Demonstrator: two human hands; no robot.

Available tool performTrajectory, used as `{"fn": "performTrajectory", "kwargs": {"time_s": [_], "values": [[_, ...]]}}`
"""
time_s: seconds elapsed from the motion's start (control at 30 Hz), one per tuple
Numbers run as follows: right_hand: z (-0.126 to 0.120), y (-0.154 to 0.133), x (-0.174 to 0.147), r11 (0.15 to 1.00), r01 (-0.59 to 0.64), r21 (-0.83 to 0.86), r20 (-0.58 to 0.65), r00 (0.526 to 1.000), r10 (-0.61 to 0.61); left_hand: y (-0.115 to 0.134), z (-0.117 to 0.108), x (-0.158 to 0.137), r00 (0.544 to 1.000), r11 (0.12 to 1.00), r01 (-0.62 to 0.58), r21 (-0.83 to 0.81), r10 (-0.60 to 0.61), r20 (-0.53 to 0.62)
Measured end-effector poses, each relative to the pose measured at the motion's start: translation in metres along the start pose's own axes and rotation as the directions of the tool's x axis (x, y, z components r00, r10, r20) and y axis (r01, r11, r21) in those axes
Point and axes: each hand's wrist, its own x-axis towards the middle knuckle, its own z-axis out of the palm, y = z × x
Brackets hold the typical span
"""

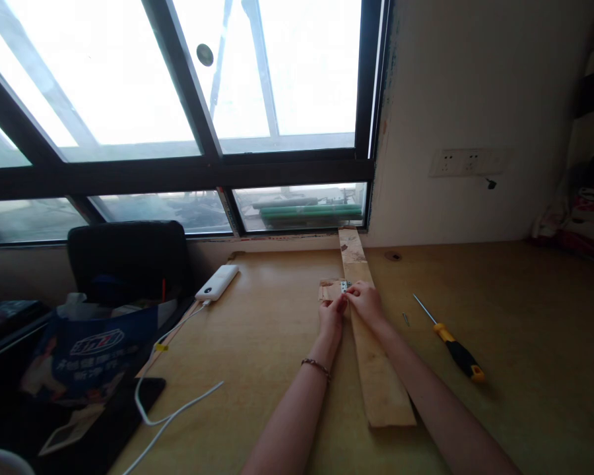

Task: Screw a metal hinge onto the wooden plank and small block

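Note:
A long wooden board [383, 376] lies on the table, its far end near the window. Against its left side sits a short wooden piece [327, 290]. Where the two meet is a small metal hinge [344, 286] with screw holes. My left hand [331, 316] is closed, its fingertips pinched at the near edge of the hinge. Over the board, my right hand [367, 303] is closed too, its thumb and fingers together beside the hinge; whatever they hold is too small to make out. Right of the board lie small screws [405, 319] and a yellow-and-black screwdriver [453, 346].
A white power bank [218, 282] with a white cable [178, 412] lies on the left of the table [272, 356]. Beyond the left edge are a black chair [129, 257] and a blue bag [94, 349]. The window and a wall socket [468, 162] are behind.

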Motion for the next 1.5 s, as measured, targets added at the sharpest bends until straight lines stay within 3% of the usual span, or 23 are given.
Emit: {"fn": "performTrajectory", "kwargs": {"time_s": [0.33, 0.5, 0.63, 0.73, 0.87, 1.0, 1.17, 1.3, 1.43, 1.5], "values": [[0.003, 0.003, 0.0, 0.995, -0.037, 0.095, 0.006, 0.999, 0.037, -0.001, -0.001, -0.001, 1.0, 0.999, -0.008, 0.033, 0.008, -0.004], [-0.015, 0.005, -0.007, 0.971, -0.022, 0.238, -0.095, 0.994, 0.046, -0.001, 0.0, -0.002, 0.999, 0.999, -0.016, 0.05, 0.018, -0.033], [-0.053, 0.036, -0.027, 0.994, -0.103, 0.023, -0.18, 0.978, 0.105, -0.002, -0.001, -0.001, 0.998, 0.999, -0.012, 0.052, 0.016, -0.058], [-0.076, 0.071, -0.044, 0.931, -0.26, -0.255, -0.155, 0.962, 0.226, -0.002, -0.001, 0.0, 0.998, 0.998, -0.004, 0.057, 0.007, -0.055], [-0.086, 0.097, -0.056, 0.832, -0.342, -0.438, -0.076, 0.936, 0.344, -0.001, 0.0, -0.001, 0.999, 0.999, -0.001, 0.054, 0.004, -0.041], [-0.084, 0.097, -0.057, 0.797, -0.348, -0.493, -0.03, 0.923, 0.384, -0.001, -0.001, -0.001, 1.0, 0.999, 0.0, 0.052, 0.001, -0.019], [-0.082, 0.095, -0.056, 0.796, -0.376, -0.474, 0.013, 0.901, 0.433, -0.002, -0.001, -0.002, 1.0, 0.999, -0.007, 0.049, 0.007, -0.01], [-0.079, 0.096, -0.053, 0.844, -0.336, -0.418, -0.03, 0.934, 0.356, -0.001, 0.0, -0.003, 1.0, 0.999, 0.001, 0.043, -0.001, -0.012], [-0.075, 0.086, -0.048, 0.964, -0.243, -0.104, -0.133, 0.964, 0.229, 0.0, 0.001, -0.003, 0.999, 0.999, 0.014, 0.035, -0.013, -0.041], [-0.071, 0.075, -0.046, 0.968, -0.222, 0.119, -0.155, 0.958, 0.239, 0.0, 0.001, -0.003, 0.999, 0.999, 0.019, 0.034, -0.017, -0.049]]}}
